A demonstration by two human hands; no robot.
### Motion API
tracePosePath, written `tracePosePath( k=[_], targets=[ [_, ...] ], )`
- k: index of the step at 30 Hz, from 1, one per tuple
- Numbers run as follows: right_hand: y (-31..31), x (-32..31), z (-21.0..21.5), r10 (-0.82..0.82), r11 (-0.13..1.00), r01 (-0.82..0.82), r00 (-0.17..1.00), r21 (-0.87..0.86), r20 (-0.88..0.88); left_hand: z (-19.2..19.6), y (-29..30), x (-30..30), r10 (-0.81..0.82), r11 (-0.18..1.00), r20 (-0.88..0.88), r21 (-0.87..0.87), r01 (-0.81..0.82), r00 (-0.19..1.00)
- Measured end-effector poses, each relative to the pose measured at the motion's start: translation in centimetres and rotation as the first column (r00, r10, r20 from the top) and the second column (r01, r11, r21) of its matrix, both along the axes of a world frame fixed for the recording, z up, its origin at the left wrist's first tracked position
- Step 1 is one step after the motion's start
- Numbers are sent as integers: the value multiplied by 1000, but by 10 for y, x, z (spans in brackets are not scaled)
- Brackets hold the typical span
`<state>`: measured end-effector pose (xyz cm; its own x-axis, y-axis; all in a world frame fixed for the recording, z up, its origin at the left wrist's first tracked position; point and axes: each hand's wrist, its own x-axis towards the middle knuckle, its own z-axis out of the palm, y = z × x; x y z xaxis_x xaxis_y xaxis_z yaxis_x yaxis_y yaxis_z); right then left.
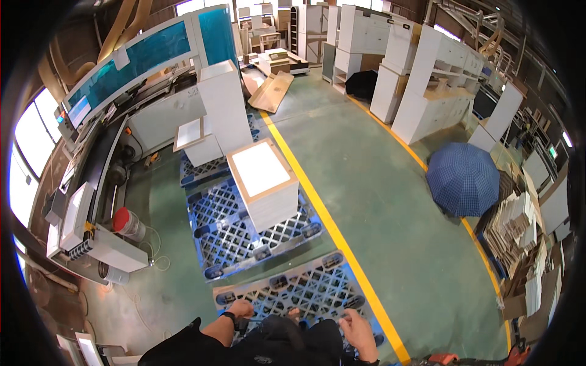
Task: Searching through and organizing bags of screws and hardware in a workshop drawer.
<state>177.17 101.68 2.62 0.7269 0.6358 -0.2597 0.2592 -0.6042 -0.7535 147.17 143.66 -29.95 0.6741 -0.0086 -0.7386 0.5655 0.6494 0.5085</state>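
My left hand (242,308), with a dark band at the wrist, hangs over the near blue plastic pallet (274,283). Its fingers are curled in, and nothing shows in them. To the right, my right hand (356,330) is held low above the same pallet's right side. Thumb and fingers are loosely apart there, with no object visible between them. Just beyond, a second blue pallet (213,213) carries a stack of white panels (268,183) with a brown-edged top board. Neither hand touches that stack.
A yellow floor line (317,207) runs along the pallets' right side. On the left stands a long machine (97,177) with a red-topped bucket (126,221) beside it. An open blue umbrella (463,177) and stacked boards (513,226) are at right; white cabinets (427,110) stand behind.
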Motion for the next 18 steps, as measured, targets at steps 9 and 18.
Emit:
tracePosePath(
  k=[9,18],
  targets=[
    [15,218,-40,10,990,-16,999,-143,-39,123,-1,372,-195,754,-126,616,230,973],
    [57,472,-34,109,981,-107,994,-160,4,81,10,437,96,916,-365,396,61,926]
  ],
)
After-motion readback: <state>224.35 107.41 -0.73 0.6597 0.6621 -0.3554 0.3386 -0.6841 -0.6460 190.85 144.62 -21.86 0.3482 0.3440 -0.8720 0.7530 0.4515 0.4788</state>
